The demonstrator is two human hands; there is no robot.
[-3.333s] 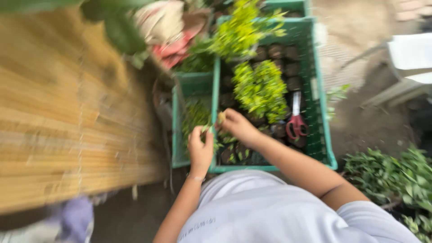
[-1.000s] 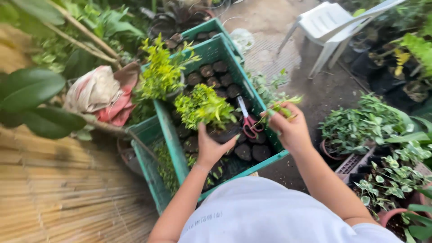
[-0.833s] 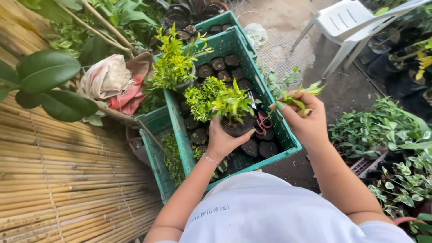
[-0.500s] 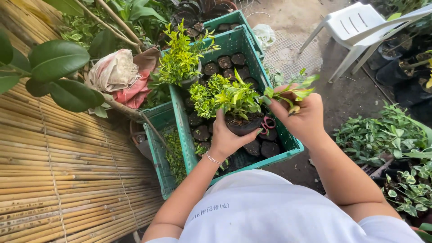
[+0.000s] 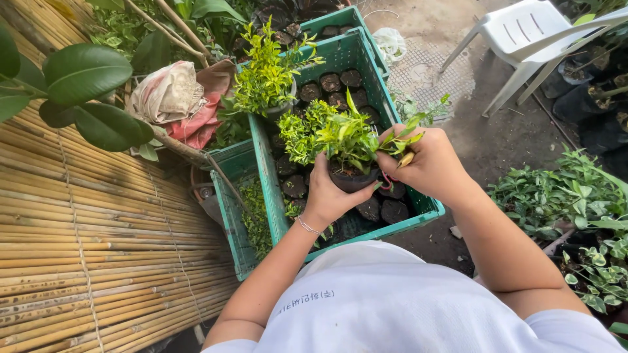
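1. The small black soft-plastic nursery pot (image 5: 352, 178) with its bright yellow-green leafy plant (image 5: 340, 134) is held up over the middle of the green plastic slatted crate (image 5: 366, 62).
2. The left hand (image 5: 325, 196) cups the pot from below and at its 8 o'clock side, fingers curled closed around the wall.
3. The right hand (image 5: 428, 163), at the pot's 3 o'clock, is closed on a short green leafy cutting (image 5: 402, 138), whose tip reaches the pot's foliage.
4. Handling, as I judge it: the pot looks light and its thin wall would dent under a hard squeeze, so a hold low around the wall with support beneath suits it. The stems look soft and easily snapped, and loose soil could spill if it tips.
5. Beneath the pot, more dark soil-filled pots (image 5: 333, 85) fill the crate, and red-handled scissors (image 5: 387, 178) show partly behind the right hand.
6. At 9 o'clock lies a bamboo slat mat (image 5: 85, 229); at 11 o'clock, a bundled pink and cream cloth (image 5: 173, 98).
7. At 1 o'clock stands a white plastic chair (image 5: 530, 33).
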